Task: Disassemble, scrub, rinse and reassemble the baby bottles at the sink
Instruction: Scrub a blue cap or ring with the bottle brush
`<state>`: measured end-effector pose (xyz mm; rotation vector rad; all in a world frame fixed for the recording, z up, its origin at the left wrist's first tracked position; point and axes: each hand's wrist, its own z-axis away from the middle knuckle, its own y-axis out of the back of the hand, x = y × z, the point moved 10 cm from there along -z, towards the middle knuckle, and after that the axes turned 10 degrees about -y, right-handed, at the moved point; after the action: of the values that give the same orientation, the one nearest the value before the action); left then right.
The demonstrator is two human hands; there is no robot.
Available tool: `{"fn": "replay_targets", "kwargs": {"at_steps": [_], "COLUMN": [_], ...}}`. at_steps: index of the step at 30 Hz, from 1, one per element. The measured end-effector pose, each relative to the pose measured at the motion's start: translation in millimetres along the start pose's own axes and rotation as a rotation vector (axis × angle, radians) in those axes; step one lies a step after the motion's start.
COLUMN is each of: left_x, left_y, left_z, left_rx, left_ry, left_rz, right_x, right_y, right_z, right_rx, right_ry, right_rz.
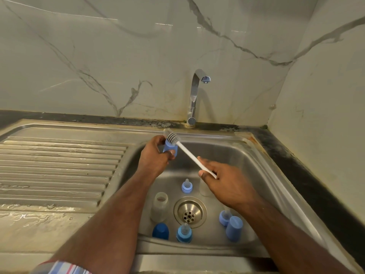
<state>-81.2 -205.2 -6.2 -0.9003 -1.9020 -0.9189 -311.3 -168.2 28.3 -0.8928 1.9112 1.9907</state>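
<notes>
- At centre frame, above the sink basin (256, 155), the left hand (153, 155) grips a light-blue bottle cap (170, 149), fingers and thumb curled round its wall.
- Right hand (221, 178) pinches the white handle of the bottle brush (189, 155); its grey bristle head sits at the cap's open mouth.
- Handling, judged: the cap is light, rigid plastic, likely slippery when wet; hold it by the side wall and leave the mouth free.
- Lower frame, on the basin floor around the drain (190, 212): a clear bottle body (160, 206), a teat with collar (186, 186), a dark-blue cap (160, 231), a second teat with collar (184, 233), and two light-blue pieces (231, 222) at lower right. Teats are judged soft; grip them by the collar.
- Upper centre: the tap (194, 95); no water stream is visible.
- No brand, label or writing is readable.
</notes>
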Motion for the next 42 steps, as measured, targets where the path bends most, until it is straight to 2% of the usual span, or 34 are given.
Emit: {"fn": "replay_targets", "kwargs": {"at_steps": [5, 18, 21, 26, 30, 35, 42], "left_x": [-2.5, -0.9, -1.4, -3.0, -2.2, -3.0, -7.5], "left_y": [-2.7, -2.5, -3.9, -3.2, -5.6, -6.4, -9.4], "left_z": [-1.0, -1.3, -0.9, -0.6, 0.0, -0.3, 4.4], "left_rx": [0.001, -0.013, -0.012, 0.001, -0.009, -0.012, -0.038], "left_ry": [0.011, -0.024, -0.005, 0.015, 0.011, 0.017, 0.061], "left_rz": [0.07, 0.025, 0.059, 0.054, 0.068, 0.047, 0.067], "right_x": [11.0, 1.6, 7.1, 2.3, 8.5, 6.3, 31.9], "right_y": [3.4, -5.0, 3.2, -1.2, 4.3, -2.7, 9.0], "right_z": [-8.3, -0.1, -6.4, -0.5, -8.6, -4.5, -17.4], "right_rx": [0.021, -0.037, 0.012, -0.028, 0.024, -0.026, 0.012], "right_ry": [-0.05, -0.002, -0.046, -0.002, -0.043, -0.011, -0.107], "right_rz": [0.018, 0.028, 0.033, 0.026, 0.018, 0.002, -0.058]}}
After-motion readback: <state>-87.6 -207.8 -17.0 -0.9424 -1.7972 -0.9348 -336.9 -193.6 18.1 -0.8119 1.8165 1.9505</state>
